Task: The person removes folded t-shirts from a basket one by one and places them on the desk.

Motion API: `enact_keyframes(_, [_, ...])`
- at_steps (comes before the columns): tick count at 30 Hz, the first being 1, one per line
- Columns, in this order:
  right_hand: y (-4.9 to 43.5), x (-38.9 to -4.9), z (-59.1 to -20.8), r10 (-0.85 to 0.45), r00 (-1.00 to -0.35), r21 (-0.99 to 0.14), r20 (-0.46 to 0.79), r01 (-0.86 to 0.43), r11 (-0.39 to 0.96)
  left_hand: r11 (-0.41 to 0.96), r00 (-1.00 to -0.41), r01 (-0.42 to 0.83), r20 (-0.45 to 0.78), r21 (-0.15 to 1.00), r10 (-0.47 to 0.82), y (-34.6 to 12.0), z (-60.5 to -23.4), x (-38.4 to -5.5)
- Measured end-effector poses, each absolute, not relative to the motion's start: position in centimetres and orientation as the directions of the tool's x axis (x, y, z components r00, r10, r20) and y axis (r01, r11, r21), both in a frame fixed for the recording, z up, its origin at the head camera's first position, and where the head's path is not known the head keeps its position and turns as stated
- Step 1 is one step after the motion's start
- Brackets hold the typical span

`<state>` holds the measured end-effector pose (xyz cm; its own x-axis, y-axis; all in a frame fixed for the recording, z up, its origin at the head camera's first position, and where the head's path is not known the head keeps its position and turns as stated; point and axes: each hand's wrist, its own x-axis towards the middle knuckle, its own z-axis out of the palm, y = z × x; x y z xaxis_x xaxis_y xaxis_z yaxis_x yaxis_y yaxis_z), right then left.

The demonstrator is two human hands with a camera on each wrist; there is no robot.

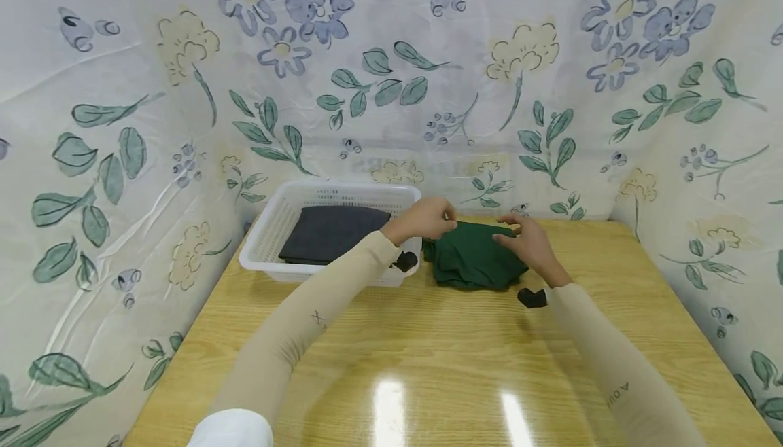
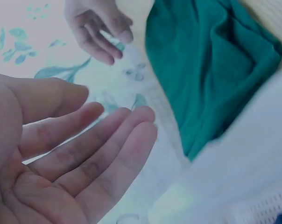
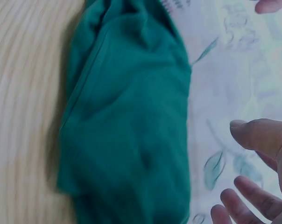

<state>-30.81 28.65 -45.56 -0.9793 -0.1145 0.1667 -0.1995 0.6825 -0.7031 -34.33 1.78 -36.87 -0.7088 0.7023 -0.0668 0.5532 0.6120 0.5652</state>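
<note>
A green cloth (image 1: pixel 477 260), loosely folded with creased layers, lies on the table right of the basket. At its far left corner hovers my left hand (image 1: pixel 427 219), and the left wrist view shows that hand (image 2: pixel 80 154) with relaxed, spread fingers and nothing in them. My right hand (image 1: pixel 529 239) is over the cloth's far right corner. In the right wrist view its thumb and fingers (image 3: pixel 260 133) stand apart, with a gap between them and the cloth (image 3: pixel 127 116).
A white perforated plastic basket (image 1: pixel 259 246) stands on the left, holding a folded dark cloth (image 1: pixel 336 233). The wooden table (image 1: pixel 428 345) meets a flower-printed sheet (image 1: pixel 391 121) at the back and sides. My left forearm passes over the basket's front right corner.
</note>
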Motion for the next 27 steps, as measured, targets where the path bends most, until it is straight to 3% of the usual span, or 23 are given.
enact_keyframes(7, [25.8,-31.2,-44.1,-0.155,-0.966,-0.705,0.208,-0.258,0.66,0.625,-0.765,0.533,0.01,0.571,0.644,-1.9,-35.1,-34.2])
enact_keyframes(27, [17.5,-31.2,-42.0,-0.259,-0.94,-0.781,0.223,-0.331,0.529,0.72,-0.876,0.377,-0.029,0.584,0.482,-10.8,-35.3,-34.7])
